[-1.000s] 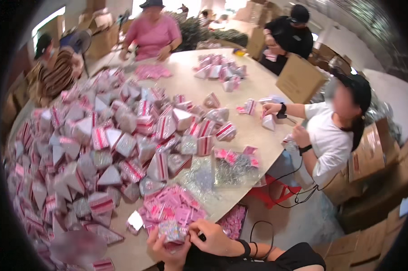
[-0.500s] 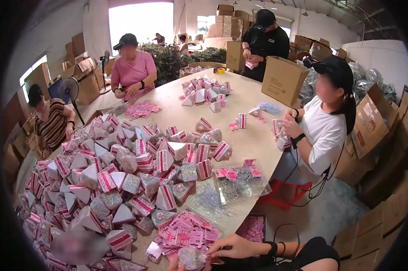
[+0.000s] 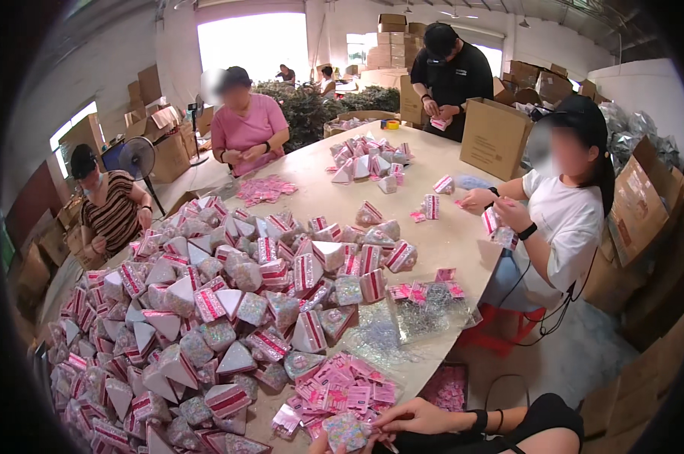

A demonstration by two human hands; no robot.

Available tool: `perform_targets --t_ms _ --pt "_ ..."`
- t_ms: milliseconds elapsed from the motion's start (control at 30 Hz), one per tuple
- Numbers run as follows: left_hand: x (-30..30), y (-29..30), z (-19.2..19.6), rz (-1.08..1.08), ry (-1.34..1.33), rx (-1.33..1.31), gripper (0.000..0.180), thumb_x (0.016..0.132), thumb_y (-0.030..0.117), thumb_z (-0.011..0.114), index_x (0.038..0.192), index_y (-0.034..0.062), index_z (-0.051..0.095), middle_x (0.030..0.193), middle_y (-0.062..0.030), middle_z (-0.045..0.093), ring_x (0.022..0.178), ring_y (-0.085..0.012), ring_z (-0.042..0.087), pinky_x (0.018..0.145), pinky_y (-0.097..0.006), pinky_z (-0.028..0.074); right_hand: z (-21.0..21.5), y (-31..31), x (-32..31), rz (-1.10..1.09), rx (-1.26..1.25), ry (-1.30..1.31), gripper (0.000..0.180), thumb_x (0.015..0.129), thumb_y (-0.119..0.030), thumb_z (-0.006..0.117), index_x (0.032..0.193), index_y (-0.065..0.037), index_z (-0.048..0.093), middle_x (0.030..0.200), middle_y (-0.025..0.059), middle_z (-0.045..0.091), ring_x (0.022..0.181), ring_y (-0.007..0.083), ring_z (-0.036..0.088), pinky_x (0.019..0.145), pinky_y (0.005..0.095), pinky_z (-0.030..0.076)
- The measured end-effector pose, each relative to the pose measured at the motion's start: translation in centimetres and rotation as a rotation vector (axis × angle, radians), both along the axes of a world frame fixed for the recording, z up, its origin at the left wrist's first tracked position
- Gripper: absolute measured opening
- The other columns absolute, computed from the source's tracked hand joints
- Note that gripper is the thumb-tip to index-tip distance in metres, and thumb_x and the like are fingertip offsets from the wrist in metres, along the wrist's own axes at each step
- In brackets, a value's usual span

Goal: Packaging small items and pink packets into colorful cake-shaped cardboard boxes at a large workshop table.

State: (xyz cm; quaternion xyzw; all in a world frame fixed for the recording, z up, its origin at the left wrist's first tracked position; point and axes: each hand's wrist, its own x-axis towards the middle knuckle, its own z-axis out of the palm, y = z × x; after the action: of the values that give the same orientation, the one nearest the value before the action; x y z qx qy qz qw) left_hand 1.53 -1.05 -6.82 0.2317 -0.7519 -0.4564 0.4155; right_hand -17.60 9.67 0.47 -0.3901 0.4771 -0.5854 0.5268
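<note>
Low in the picture, my left hand (image 3: 319, 446) is closed around a cake-slice ornament (image 3: 345, 431) covered in iridescent sequins; most of that hand is cut off by the lower edge. My right hand (image 3: 415, 415) pinches at the ornament's right corner. Whatever its fingertips grip there is too small to make out. Just beyond lies a heap of pink printed tags (image 3: 343, 386). Left of it spreads a large pile of similar wedge-shaped ornaments (image 3: 228, 303), with white sides, pink-red bands and glittery tops.
A clear plastic tray (image 3: 433, 309) holds thin wire loops and pink tags near the table's right edge. Below that edge stands a box of pink pieces (image 3: 445, 387). Several co-workers stand or sit around the table (image 3: 311, 185). A carton (image 3: 495, 136) stands at the far right.
The whole view has shifted, so the scene sits further right. My hands still hold the ornament, its sequined face now more toward me. The co-worker at right has reached one hand over the table.
</note>
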Motion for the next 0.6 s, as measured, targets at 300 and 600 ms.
perform_targets --t_ms 300,600 --pt "0.2 -1.1 3.9 0.125 -0.087 -0.557 0.082 0.059 0.021 0.095 0.126 0.0177 0.048 0.126 -0.0183 0.050 0.108 -0.0394 0.056 0.088 -0.049 0.050 1.2 -1.7 -0.8 0.135 0.037 0.332 0.019 0.094 -0.013 0.063 0.109 -0.001 0.062 0.082 0.0018 0.063 0.071 0.0080 0.056 0.064 0.0242 0.047" --pt "2.2 -2.2 4.5 0.185 -0.176 -0.494 0.062 0.080 0.016 0.077 0.132 -0.0005 0.048 0.122 -0.0207 0.056 0.108 -0.0387 0.055 0.093 -0.047 0.045 7.2 -3.2 -12.7 -0.332 -0.004 0.604 0.009 0.090 -0.009 0.061 0.094 -0.002 0.064 0.085 0.0048 0.066 0.075 0.0101 0.063 0.069 0.0265 0.051"
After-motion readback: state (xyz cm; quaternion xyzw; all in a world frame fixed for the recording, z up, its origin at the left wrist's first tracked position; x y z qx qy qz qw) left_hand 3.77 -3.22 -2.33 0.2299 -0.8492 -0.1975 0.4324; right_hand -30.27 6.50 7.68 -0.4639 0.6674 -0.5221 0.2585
